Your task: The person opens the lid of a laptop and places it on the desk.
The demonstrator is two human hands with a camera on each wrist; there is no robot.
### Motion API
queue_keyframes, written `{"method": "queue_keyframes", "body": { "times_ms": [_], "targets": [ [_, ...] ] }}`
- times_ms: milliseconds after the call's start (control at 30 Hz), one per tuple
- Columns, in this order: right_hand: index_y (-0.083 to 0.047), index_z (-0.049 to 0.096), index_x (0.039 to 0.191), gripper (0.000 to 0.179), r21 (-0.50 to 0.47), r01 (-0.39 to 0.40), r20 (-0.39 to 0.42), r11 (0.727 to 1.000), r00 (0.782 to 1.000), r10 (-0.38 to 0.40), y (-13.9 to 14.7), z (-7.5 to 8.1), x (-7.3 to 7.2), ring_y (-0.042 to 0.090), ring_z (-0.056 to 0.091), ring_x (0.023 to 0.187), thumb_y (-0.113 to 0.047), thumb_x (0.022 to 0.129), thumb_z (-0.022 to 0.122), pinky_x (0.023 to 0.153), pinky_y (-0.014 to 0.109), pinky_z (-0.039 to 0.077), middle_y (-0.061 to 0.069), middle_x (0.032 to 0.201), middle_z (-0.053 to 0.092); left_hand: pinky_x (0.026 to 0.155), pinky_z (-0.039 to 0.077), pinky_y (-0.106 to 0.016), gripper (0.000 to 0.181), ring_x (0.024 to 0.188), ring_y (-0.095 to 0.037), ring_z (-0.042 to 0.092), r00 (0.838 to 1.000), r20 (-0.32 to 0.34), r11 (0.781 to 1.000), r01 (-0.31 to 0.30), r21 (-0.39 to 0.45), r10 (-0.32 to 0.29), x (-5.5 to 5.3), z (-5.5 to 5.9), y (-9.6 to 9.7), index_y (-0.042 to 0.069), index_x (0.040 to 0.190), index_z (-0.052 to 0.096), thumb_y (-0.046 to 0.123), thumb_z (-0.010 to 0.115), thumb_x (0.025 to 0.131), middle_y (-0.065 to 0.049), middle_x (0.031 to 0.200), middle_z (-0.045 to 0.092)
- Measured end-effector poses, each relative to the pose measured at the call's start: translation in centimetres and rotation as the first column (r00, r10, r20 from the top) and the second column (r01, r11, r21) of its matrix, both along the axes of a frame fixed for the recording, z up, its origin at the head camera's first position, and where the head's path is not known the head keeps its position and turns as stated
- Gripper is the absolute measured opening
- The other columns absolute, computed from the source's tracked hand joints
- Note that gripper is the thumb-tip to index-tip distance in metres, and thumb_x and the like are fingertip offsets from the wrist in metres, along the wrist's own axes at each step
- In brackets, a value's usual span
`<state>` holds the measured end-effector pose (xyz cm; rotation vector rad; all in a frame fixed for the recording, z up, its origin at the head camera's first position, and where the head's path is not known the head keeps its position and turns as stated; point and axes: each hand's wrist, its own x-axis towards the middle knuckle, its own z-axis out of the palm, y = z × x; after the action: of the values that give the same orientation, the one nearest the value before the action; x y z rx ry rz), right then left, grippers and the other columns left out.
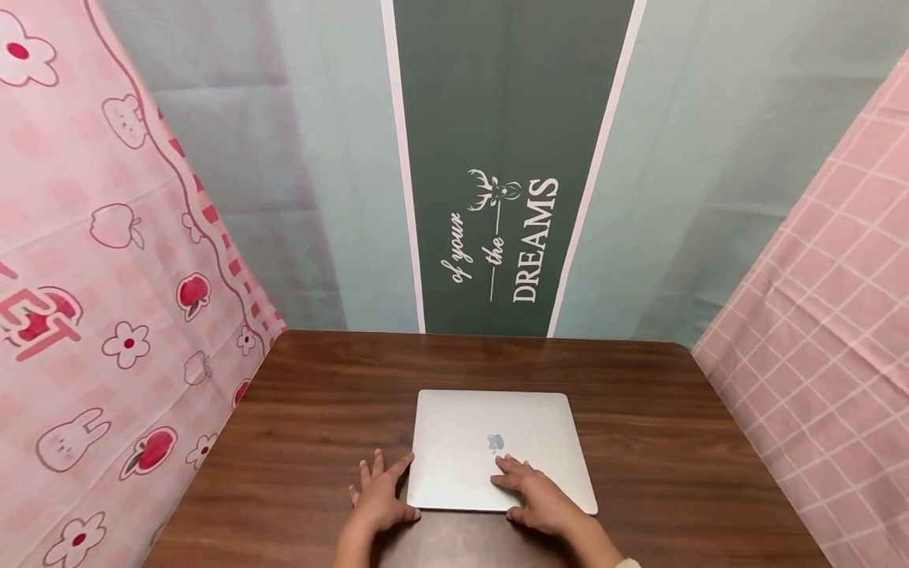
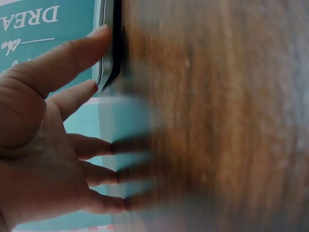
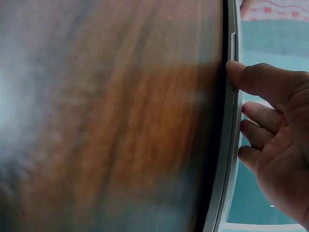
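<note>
A silver laptop [image 1: 461, 442], its lid down, lies on the brown wooden table with an apple logo on top. My left hand [image 1: 379, 497] is spread at its front left corner. In the left wrist view the thumb [image 2: 79, 55] reaches the front edge and the index fingertip touches the corner, while the other fingertips rest on the table. Over the lid's front right part is my right hand [image 1: 540, 498], fingers resting on the lid. Its thumb [image 3: 251, 77] touches the front edge at the notch, seen in the right wrist view.
The wooden table [image 1: 319, 394] stretches out on both sides of the laptop and behind it. A green and teal curtain [image 1: 454, 315] with white lettering hangs at its far edge. Pink patterned cloth [image 1: 156, 315] hangs at the left, pink checked cloth [image 1: 817, 331] at the right.
</note>
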<state>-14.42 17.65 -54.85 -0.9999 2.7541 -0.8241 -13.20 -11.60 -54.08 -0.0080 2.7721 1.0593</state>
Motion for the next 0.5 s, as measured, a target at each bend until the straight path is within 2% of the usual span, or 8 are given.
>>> {"method": "queue_keyframes", "body": {
  "times_ms": [133,300,400,500],
  "targets": [
    [0.001,0.066,0.112,0.045,0.043,-0.009,-0.059,0.999,0.998,0.012,0.05,0.2,-0.08,0.035,0.045,0.122,-0.006,0.068,0.076,0.098,0.048,0.034,0.02,0.128,0.052,0.087,0.007,-0.078,0.087,0.128,-0.059,0.008,1.0,-0.006,1.0,0.004,-0.012,-0.004,-0.12,0.02,0.01,0.013,0.131,0.053,0.02,0.088,0.052,-0.037,0.141,0.02],
    [0.0,0.068,0.107,0.039,0.091,-0.077,-0.169,0.993,0.981,0.092,0.0,0.61,-0.03,0.034,0.052,0.115,-0.007,0.069,0.074,0.093,0.041,0.042,0.019,0.118,0.059,0.087,0.008,-0.078,0.086,0.127,-0.06,0.008,1.0,-0.013,1.0,0.002,-0.007,-0.002,-0.1,0.05,-0.01,0.013,0.13,0.054,0.02,0.088,0.052,-0.037,0.141,0.021],
    [0.0,0.068,0.104,0.037,0.096,-0.121,-0.257,0.988,0.956,0.142,-0.03,0.83,0.0,0.032,0.057,0.108,-0.006,0.068,0.074,0.089,0.039,0.046,0.017,0.111,0.064,0.087,0.008,-0.078,0.085,0.127,-0.059,0.007,1.0,-0.013,1.0,0.0,0.004,0.0,-0.05,0.11,-0.07,0.012,0.129,0.055,0.02,0.088,0.052,-0.037,0.142,0.02],
    [0.0,0.069,0.1,0.035,0.057,-0.171,-0.363,0.984,0.914,0.18,0.0,0.95,0.0,0.029,0.061,0.102,-0.003,0.066,0.073,0.084,0.037,0.049,0.015,0.104,0.066,0.087,0.007,-0.078,0.083,0.128,-0.059,0.007,1.0,-0.009,1.0,-0.006,0.009,0.006,0.01,0.2,-0.16,0.01,0.128,0.056,0.021,0.087,0.052,-0.036,0.142,0.02]
  ]
}}
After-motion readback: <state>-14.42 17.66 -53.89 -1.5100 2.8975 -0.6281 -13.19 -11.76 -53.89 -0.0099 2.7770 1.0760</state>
